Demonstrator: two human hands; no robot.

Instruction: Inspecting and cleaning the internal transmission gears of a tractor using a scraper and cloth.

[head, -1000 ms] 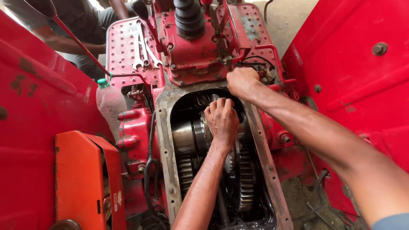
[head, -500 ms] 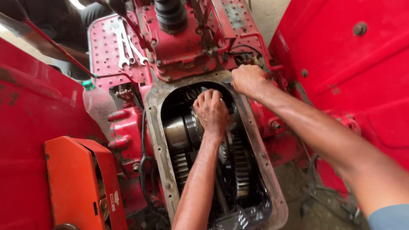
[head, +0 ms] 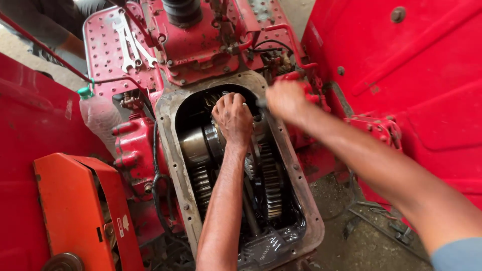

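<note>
Bottle of clear plastic stands at the far left, and spanners lie on the studded red plate above it. Just right, the open gearbox housing shows oily gears deep inside. The left hand has its grip closed round a part on the gear shaft. The right hand is blurred at the housing's rim, its grip unclear. Good work here probably needs a steady left hold and fingers kept off the teeth.
</note>
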